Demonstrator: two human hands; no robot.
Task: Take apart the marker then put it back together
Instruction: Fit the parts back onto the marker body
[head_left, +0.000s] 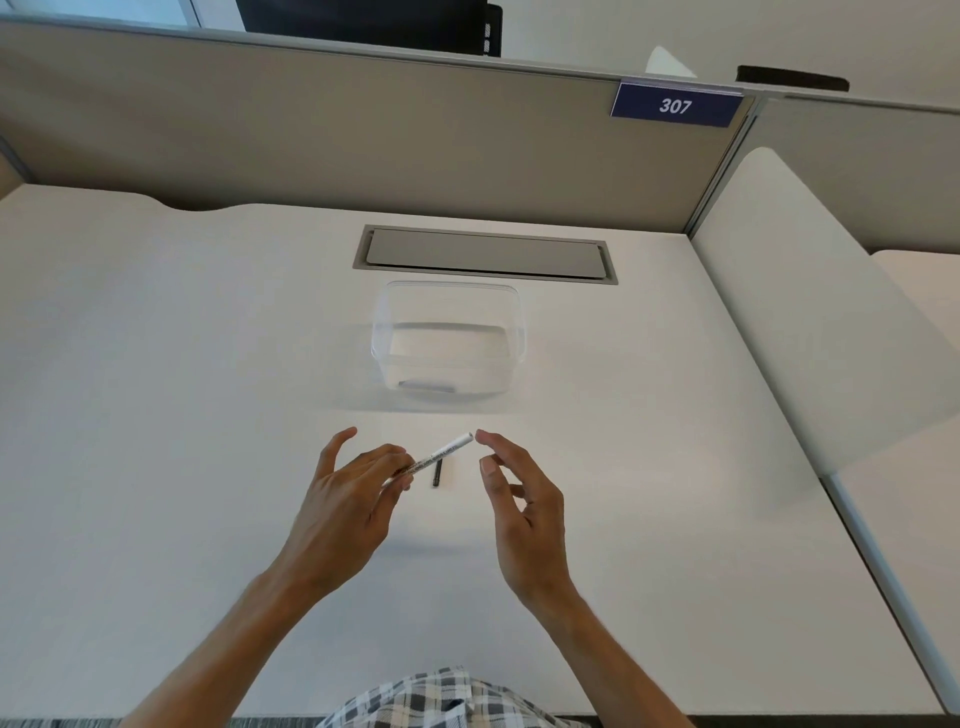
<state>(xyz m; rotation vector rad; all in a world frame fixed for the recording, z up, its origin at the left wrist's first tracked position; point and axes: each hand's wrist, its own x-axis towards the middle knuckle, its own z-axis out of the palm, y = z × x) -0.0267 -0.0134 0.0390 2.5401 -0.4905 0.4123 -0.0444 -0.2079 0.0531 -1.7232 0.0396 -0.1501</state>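
Note:
My left hand (349, 499) pinches a white marker barrel (441, 451) with dark print; the barrel slants up to the right above the desk. Its free end is bare and white, right next to the fingertips of my right hand (514, 499). That hand has its fingers apart and holds nothing. A short dark part of the marker (436, 474) lies on the white desk (156, 415) just below the barrel, between my two hands. I cannot tell whether it is the cap or an inner piece.
A clear plastic box (450, 340) stands on the desk beyond my hands, with something dark along its bottom. Behind it is a grey cable hatch (485, 254), then a beige partition (311, 135) with a blue "307" sign (675, 105). A white side panel (810, 322) borders the right.

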